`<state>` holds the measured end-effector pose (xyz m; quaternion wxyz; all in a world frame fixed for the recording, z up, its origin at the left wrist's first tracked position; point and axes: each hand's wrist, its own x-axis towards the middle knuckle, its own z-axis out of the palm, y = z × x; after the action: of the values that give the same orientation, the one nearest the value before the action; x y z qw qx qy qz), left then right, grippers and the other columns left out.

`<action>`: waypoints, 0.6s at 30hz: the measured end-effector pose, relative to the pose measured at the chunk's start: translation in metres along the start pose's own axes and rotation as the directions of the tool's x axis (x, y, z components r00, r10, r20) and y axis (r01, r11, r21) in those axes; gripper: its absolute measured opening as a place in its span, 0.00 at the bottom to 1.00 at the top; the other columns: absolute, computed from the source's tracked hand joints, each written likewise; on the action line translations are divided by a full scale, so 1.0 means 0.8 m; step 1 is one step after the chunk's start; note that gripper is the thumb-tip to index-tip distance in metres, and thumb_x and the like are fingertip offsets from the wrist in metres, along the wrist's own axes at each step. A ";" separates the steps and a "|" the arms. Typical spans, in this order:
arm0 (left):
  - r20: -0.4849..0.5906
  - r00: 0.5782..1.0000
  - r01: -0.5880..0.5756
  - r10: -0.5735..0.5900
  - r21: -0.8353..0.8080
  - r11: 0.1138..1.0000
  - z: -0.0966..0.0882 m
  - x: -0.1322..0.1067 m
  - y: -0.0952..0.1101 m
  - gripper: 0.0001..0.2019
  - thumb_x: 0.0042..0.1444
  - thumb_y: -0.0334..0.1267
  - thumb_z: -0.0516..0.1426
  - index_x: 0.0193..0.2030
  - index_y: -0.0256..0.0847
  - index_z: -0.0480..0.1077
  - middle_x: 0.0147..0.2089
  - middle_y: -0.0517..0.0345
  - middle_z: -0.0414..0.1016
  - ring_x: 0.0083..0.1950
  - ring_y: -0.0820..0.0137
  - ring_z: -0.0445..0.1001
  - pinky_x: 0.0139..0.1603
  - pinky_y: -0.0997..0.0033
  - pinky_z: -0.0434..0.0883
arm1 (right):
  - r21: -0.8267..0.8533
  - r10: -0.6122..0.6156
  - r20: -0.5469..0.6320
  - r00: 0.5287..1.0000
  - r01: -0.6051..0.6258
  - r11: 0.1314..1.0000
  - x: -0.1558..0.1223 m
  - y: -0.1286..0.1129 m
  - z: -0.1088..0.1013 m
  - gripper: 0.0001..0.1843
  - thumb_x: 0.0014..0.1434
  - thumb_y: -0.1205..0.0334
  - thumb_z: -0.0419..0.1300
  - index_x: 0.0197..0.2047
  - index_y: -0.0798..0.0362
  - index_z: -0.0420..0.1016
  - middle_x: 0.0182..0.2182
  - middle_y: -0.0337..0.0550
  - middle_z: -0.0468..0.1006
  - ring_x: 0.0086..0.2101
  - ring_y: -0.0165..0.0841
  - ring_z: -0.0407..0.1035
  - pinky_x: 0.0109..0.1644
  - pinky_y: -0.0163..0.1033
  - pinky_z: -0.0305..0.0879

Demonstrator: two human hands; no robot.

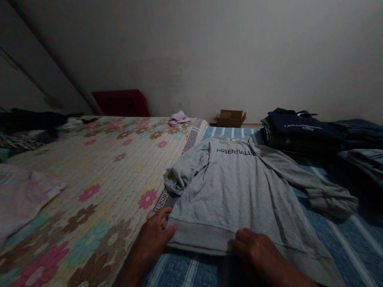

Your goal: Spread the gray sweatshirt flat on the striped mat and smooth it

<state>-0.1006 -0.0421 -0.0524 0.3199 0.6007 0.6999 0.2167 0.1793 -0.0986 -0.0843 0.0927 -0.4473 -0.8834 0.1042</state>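
Observation:
A grey sweatshirt lies spread front up, its neck pointing away from me and black "ESSENTIALLY" lettering across the chest. Its left-hand sleeve is bunched beside the body, while the other stretches out to the right with a crumpled cuff. My left hand is at the left corner of the hem, thumb against the fabric edge and fingers apart. Along the middle of the hem, my right hand has its fingers closed on the ribbed band. The fingertips of the right hand are partly hidden.
Blue striped bedding lies under the sweatshirt, beside a floral bedspread. Folded dark clothes are stacked at right. A lilac cloth, open cardboard box and red object are near the wall. Pink fabric lies left.

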 end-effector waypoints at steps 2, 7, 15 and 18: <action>0.013 1.000 0.011 -0.011 0.014 1.000 -0.001 -0.001 0.000 0.21 0.41 0.42 0.56 0.45 0.39 0.69 0.21 0.65 0.67 0.26 0.66 0.70 0.28 0.71 0.65 | 0.032 0.013 0.067 0.998 -0.015 0.999 0.002 -0.003 0.000 0.15 0.46 0.81 0.54 0.32 0.52 0.70 0.30 0.37 0.75 0.27 0.28 0.67 0.27 0.31 0.52; 0.029 1.000 -0.014 0.012 0.067 0.998 -0.002 -0.005 0.004 0.12 0.42 0.43 0.54 0.34 0.41 0.70 0.23 0.63 0.70 0.29 0.66 0.71 0.31 0.72 0.67 | 0.050 0.034 0.058 0.998 -0.037 0.998 0.002 -0.004 0.010 0.14 0.47 0.80 0.53 0.31 0.52 0.70 0.29 0.37 0.74 0.26 0.27 0.65 0.26 0.30 0.52; 0.036 0.999 0.009 -0.013 0.112 0.994 -0.008 -0.004 0.002 0.09 0.42 0.44 0.54 0.29 0.43 0.68 0.24 0.62 0.71 0.31 0.65 0.72 0.31 0.72 0.67 | -0.029 -0.042 -0.055 0.998 0.040 0.999 0.002 0.001 0.028 0.12 0.46 0.77 0.57 0.31 0.51 0.67 0.29 0.35 0.73 0.28 0.29 0.65 0.24 0.34 0.47; 0.024 1.000 0.001 -0.005 0.177 0.984 -0.007 0.000 0.000 0.10 0.42 0.44 0.54 0.29 0.43 0.68 0.23 0.63 0.70 0.30 0.65 0.72 0.30 0.73 0.66 | -0.043 -0.061 -0.015 0.998 0.060 0.997 0.006 0.002 0.028 0.09 0.50 0.75 0.59 0.31 0.51 0.67 0.28 0.35 0.73 0.27 0.28 0.64 0.23 0.35 0.45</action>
<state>-0.1048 -0.0417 -0.0487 0.2741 0.6284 0.7133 0.1457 0.1716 -0.0961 -0.1055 0.0935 -0.4231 -0.8978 0.0786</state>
